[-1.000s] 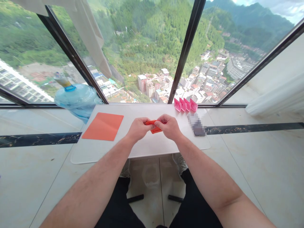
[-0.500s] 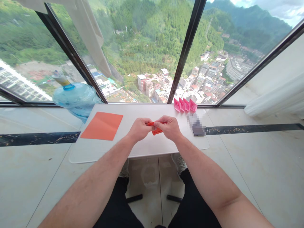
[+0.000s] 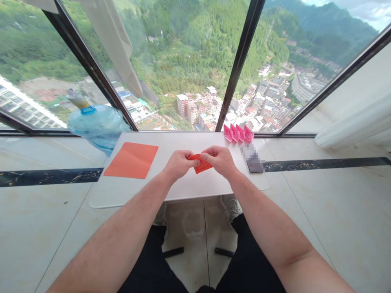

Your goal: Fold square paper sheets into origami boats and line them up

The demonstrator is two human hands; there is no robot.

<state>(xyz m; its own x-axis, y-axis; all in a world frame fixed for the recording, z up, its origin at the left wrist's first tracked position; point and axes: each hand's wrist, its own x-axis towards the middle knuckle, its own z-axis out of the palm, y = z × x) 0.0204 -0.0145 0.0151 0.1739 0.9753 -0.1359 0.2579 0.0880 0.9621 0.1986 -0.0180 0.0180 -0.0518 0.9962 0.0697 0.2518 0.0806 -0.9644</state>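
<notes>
Between my two hands, above the white table [image 3: 180, 187], is a small folded piece of orange-red paper [image 3: 202, 165]. My left hand [image 3: 181, 163] pinches its left end, thumb on top. At its upper right, my right hand [image 3: 218, 158] grips the paper between thumb and fingers. Part of the paper is covered by the fingers. A flat sheet of orange paper [image 3: 132, 160] with a faint crease lies on the left of the table. Pink folded paper pieces [image 3: 238, 133] stand in a row at the back right.
A phone-like object [image 3: 255, 162], partly blurred out, lies at the table's right edge. Behind the left corner stands a large blue water jug [image 3: 99, 124]. Tall windows with dark frames [image 3: 240, 65] rise beyond the table. My legs are under the near edge.
My right hand has shifted slightly right and away from my left, so more of the folded paper shows between them. The other things on the table stay put.
</notes>
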